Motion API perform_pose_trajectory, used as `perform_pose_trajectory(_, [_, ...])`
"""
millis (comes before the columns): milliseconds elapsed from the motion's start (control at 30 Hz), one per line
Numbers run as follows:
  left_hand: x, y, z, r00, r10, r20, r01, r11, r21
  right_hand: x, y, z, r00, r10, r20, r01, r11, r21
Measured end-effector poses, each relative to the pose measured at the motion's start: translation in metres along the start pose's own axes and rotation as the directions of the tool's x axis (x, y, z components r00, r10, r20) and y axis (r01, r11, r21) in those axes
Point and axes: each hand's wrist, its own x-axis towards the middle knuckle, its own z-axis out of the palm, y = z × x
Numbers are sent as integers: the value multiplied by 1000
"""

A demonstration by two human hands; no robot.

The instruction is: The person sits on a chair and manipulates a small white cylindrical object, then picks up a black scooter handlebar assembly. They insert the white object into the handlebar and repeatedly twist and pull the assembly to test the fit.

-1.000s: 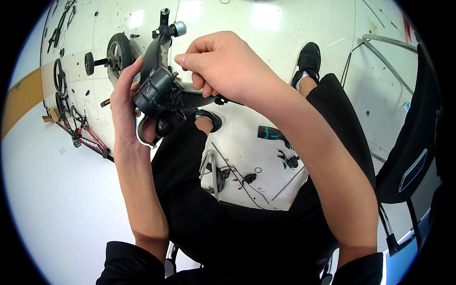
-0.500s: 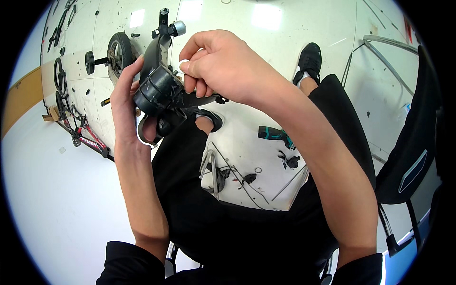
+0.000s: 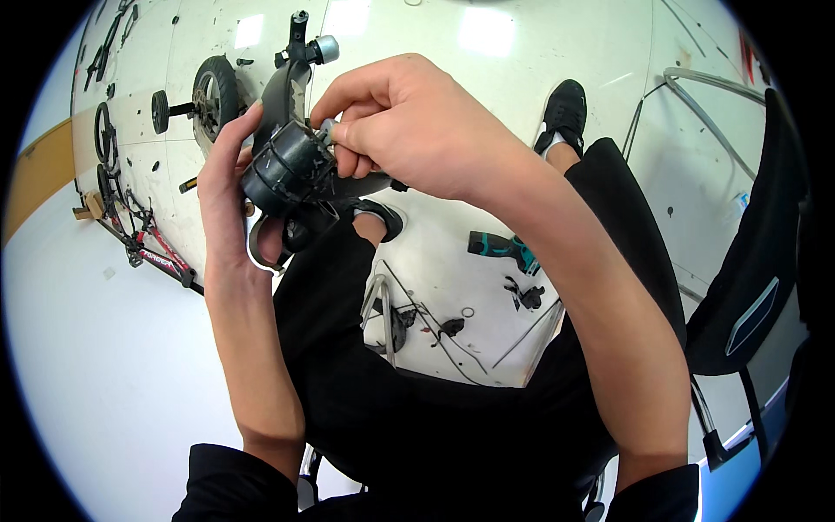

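My left hand is closed round a black assembly, holding it up in front of my knees. The assembly has a thick cylinder, a curved arm running up to a silver-capped knob, and an open metal ring at its lower end. On the right side of the cylinder, my right hand pinches a small pale round piece between thumb and fingers. That piece is against or very close to the cylinder's end; the fingers partly hide the contact.
Between my legs on the floor lie a black-and-teal power drill, dark small parts and thin rods. A small wheel lies ahead to the left, with a red-and-black bike frame farther left. A black chair stands on the right.
My right hand has shifted slightly left and down, bringing the small round piece closer to the cylinder's end. The left hand still grips the assembly, with almost no movement.
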Motion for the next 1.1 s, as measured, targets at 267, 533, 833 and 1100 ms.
perform_pose_trajectory(267, [1,-3,-1,1000,15,14,-15,999,46,0,3,2,998,-47,-35,46,998,-48])
perform_pose_trajectory(533, [-3,-6,8,1000,10,-15,-8,993,114,-7,0,-1,990,-125,-64,105,961,-254])
perform_pose_trajectory(833, [0,-5,7,1000,-19,-1,19,997,70,-4,-3,1,992,29,-123,-51,982,-184])
perform_pose_trajectory(1100, [-2,-5,11,999,-7,-39,12,993,116,-2,-2,-6,989,45,-142,-62,991,-119])
